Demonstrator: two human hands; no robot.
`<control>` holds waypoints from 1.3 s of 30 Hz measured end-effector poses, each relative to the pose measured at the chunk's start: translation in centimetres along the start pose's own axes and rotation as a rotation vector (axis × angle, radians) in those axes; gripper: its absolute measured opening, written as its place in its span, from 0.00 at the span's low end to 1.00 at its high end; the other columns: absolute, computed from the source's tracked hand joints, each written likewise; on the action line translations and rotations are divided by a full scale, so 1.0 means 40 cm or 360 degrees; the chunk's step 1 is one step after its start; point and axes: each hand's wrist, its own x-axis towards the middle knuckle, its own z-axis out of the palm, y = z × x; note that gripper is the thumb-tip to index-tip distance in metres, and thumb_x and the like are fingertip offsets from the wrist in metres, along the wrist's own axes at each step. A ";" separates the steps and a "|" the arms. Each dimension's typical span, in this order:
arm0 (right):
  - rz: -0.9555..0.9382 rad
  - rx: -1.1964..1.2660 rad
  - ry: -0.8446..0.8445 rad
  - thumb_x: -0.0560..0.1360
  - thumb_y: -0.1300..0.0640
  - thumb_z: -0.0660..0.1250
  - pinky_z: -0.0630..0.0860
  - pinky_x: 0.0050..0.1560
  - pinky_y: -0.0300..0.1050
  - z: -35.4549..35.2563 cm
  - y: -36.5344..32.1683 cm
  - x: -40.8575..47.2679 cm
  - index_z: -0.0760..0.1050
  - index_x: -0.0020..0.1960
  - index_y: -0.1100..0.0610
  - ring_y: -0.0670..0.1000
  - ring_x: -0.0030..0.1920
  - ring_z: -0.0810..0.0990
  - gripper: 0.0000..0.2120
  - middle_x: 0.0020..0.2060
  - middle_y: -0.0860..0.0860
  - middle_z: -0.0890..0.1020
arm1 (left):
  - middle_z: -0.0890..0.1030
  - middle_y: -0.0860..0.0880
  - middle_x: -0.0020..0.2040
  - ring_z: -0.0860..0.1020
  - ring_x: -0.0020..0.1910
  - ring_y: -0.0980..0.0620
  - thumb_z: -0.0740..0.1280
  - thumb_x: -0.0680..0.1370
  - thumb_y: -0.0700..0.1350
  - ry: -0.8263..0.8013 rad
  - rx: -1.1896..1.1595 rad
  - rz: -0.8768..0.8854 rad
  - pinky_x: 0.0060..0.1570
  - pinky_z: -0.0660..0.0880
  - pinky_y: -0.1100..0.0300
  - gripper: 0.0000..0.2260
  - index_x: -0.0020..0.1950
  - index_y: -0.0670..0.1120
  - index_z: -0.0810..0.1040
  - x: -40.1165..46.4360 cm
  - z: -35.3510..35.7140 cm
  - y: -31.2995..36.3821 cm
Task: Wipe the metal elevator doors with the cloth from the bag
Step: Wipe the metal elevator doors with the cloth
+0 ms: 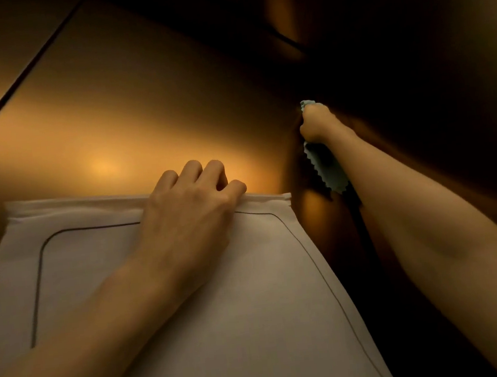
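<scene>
A brushed metal elevator door (140, 101) fills the view, lit amber in the middle and dark at the right. My right hand (315, 123) grips a small pale green cloth (325, 168) with a zigzag edge and holds it against the door at the centre right; part of the cloth hangs below the fist. My left hand (193, 200) grips the top edge of a large white bag (237, 297), which lies flat in front of me at the lower left, fingers curled over its rim.
A dark vertical seam (19, 80) runs diagonally across the upper left of the door. The right side of the door and the area under my right arm are in deep shadow.
</scene>
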 end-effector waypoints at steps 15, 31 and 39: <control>-0.0160 0.0143 0.0073 0.75 0.67 0.61 0.70 0.38 0.46 0.029 0.078 -0.263 0.68 0.60 0.63 0.55 0.42 0.71 0.14 0.46 0.57 0.72 | 0.78 0.43 0.44 0.76 0.42 0.43 0.65 0.73 0.40 -0.0109 -0.0156 0.0168 0.36 0.69 0.53 0.09 0.52 0.44 0.80 -0.092 -0.067 0.091; -0.0077 0.0065 -0.0127 0.70 0.73 0.61 0.69 0.64 0.54 0.148 0.251 -1.130 0.49 0.76 0.61 0.57 0.74 0.56 0.38 0.75 0.59 0.56 | 0.80 0.43 0.41 0.76 0.35 0.47 0.65 0.68 0.41 -0.0823 -0.0480 0.0266 0.29 0.67 0.58 0.12 0.50 0.44 0.81 -0.531 -0.277 0.282; -0.0087 -0.0019 -0.0522 0.59 0.81 0.67 0.80 0.47 0.52 0.138 0.329 -1.541 0.54 0.74 0.65 0.64 0.70 0.64 0.47 0.72 0.64 0.60 | 0.79 0.47 0.41 0.76 0.36 0.48 0.67 0.71 0.40 -0.1116 -0.0729 0.0059 0.30 0.68 0.59 0.09 0.50 0.46 0.81 -0.710 -0.335 0.358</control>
